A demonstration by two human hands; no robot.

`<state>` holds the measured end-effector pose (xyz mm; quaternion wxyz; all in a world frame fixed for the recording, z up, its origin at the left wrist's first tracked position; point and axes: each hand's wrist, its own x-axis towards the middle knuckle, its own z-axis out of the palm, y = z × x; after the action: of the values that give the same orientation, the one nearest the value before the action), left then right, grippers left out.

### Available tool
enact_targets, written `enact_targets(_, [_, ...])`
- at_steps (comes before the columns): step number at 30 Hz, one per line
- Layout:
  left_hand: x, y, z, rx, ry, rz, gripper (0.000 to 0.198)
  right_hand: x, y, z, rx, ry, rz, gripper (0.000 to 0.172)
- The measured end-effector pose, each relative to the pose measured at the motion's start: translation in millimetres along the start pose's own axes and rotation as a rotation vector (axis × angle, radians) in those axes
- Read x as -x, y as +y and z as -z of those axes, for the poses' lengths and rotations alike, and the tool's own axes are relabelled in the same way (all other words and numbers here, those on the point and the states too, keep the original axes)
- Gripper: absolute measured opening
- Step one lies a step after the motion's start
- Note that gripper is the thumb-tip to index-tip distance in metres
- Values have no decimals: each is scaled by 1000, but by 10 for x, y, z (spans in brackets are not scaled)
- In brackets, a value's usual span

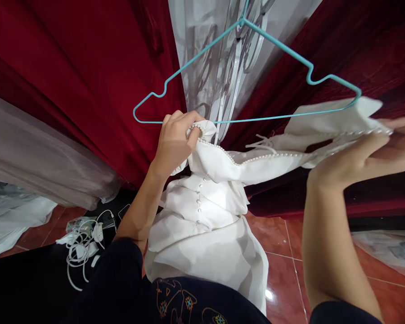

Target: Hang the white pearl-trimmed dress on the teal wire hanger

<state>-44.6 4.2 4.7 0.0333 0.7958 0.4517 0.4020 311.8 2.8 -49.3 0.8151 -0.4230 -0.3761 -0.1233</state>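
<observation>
A white dress with a pearl-beaded edge and a row of small buttons hangs down in front of me toward the floor. My left hand is closed on one corner of its beaded top edge, just under the bottom bar of a teal wire hanger. My right hand pinches the other end of the top edge at the far right, where the fabric is draped over the hanger's right shoulder. The hanger's hook is out of view at the top.
Dark red curtains hang behind, with a sheer patterned white panel between them. A tangle of white cables and chargers lies on the red tiled floor. Pale fabric is heaped at the left.
</observation>
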Motion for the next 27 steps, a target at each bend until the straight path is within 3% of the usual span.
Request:
enact_targets(3, [-16,-5,-8,2,-11,-6,25,289,-168,-47,-72,-101,317,30])
enact_targets(6, [-30,-29,7,10,-24,-10,26,403,-416,-221,-28,-276,439,30])
enact_targets(10, [-13,-28,10,13,-20,-13,25,546,-646,-473,-15,-592,265,39])
enact_targets(13, [28,-42,-48,10,3,-38,23,719,-642,-570,-12,-675,229,36])
enact_targets(16, [113,-146,-128,39,142,-106,25,831,-623,-593,22,-597,204,38])
enact_targets(21, [387,-430,-105,17,624,-181,25,838,-705,-585,-2,-596,124,37])
enact_targets(23, [489,-536,-47,-24,715,-85,25,824,-723,-577,-1,-625,117,39])
enact_targets(27, [525,-835,95,52,780,192,21,756,-713,-546,34,-656,138,40])
